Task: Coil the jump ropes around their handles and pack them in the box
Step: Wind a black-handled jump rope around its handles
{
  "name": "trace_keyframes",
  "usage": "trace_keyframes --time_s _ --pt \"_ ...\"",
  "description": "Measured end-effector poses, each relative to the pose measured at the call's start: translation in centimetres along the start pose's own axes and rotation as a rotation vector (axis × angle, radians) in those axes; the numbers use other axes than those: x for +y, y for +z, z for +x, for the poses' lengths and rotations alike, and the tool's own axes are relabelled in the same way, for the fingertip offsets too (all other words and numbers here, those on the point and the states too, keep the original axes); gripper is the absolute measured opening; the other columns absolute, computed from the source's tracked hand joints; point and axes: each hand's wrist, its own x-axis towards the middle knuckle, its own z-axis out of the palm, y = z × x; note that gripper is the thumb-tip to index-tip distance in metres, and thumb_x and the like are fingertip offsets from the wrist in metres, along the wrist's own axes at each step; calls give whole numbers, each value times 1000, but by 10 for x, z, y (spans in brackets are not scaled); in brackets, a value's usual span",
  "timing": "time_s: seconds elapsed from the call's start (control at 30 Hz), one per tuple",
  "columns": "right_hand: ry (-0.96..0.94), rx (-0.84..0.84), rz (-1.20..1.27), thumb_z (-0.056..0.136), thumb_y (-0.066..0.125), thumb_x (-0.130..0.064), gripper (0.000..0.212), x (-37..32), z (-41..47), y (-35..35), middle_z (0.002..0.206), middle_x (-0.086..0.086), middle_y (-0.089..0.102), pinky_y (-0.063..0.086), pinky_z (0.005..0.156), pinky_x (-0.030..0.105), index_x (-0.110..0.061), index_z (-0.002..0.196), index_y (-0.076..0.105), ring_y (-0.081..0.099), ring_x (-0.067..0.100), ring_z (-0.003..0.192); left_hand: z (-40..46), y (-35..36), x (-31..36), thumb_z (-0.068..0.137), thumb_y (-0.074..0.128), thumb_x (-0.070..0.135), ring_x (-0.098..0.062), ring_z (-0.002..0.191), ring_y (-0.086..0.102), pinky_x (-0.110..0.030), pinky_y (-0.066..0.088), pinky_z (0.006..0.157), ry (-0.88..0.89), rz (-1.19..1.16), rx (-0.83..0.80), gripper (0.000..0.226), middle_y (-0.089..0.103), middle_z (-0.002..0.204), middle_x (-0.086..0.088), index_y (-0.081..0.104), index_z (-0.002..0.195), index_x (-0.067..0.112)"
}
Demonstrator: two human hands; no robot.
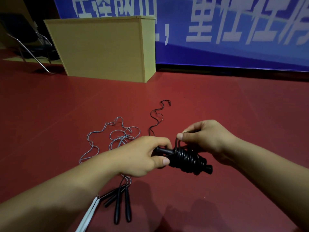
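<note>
A black rope (185, 159), nearly coiled on its handles above the floor (234, 114), is being gripped by the left hand (143, 156) while its tail is being pinched by the right hand (202, 136); slackened tension is likely to let coils spring loose.

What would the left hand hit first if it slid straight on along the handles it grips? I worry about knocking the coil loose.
The left hand points right along the black handles, so it would first meet the coiled black rope, almost touching its fingertips.
</note>
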Motion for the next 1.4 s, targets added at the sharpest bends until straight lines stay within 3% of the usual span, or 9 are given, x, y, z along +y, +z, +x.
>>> trace_keyframes --time_s 0.2,0.37,0.53,0.73,0.83,0.93,1.03,1.17,1.4 --pt "166 -248 159 90 65 -22 17 0 -2 -2 69 10 65 51 58 33 -8 81 61 62 22 58 -3 0 -5 93 61 15 -3 57 39 -21 32 57 38 40 154 13 58 79 -1 58 99 26" --pt "199 -359 131 95 58 -23 16 4 -4 -3 81 15 63 46 71 39 -8 88 57 59 28 75 -3 2 -15 92 62 27 -11 69 48 -33 43 71 -48 209 139 22 62 88 1 50 104 41" --pt "135 -304 144 91 64 -21 16 7 -1 1 77 15 60 42 61 34 -8 83 59 54 23 63 -2 -2 -22 89 68 29 -10 96 55 -31 45 88 -103 172 176 17 58 102 9 57 99 38" --pt "32 -170 205 91 65 -20 16 4 1 6 73 12 63 45 58 32 -9 80 59 56 21 59 2 2 -21 86 70 15 -7 63 49 -24 44 64 -220 -94 402 29 61 89 11 56 104 32" --pt "-24 -66 284 92 63 -19 17 1 3 9 65 7 61 46 54 30 -9 80 58 56 17 54 6 5 -7 85 76 20 -17 72 60 -34 57 63 -434 -509 621 31 62 101 -3 57 110 19" --pt "-101 58 313 93 62 -17 15 1 5 16 66 7 59 47 48 27 -8 82 57 56 15 51 12 9 13 97 60 29 -21 82 68 -35 61 65 -541 -816 547 25 67 103 -11 62 110 8" --pt "-223 177 234 91 66 -21 16 2 6 24 74 11 69 60 62 38 -14 78 60 68 24 63 14 16 28 102 43 43 -27 104 67 -46 56 84 -471 -950 439 39 72 113 -8 67 114 16" --pt "-421 259 -121 84 71 -31 14 2 -2 34 67 0 71 58 70 48 -26 75 62 71 21 65 15 16 33 98 34 59 -22 91 68 -42 52 82 -405 -987 471 53 75 97 -3 69 110 22" --pt "-454 165 -114 86 71 -27 12 -1 -15 38 69 0 72 59 71 47 -23 77 63 71 20 69 16 17 26 88 35 75 -23 83 63 -35 47 74 -405 -935 546 72 72 101 -8 66 117 17"
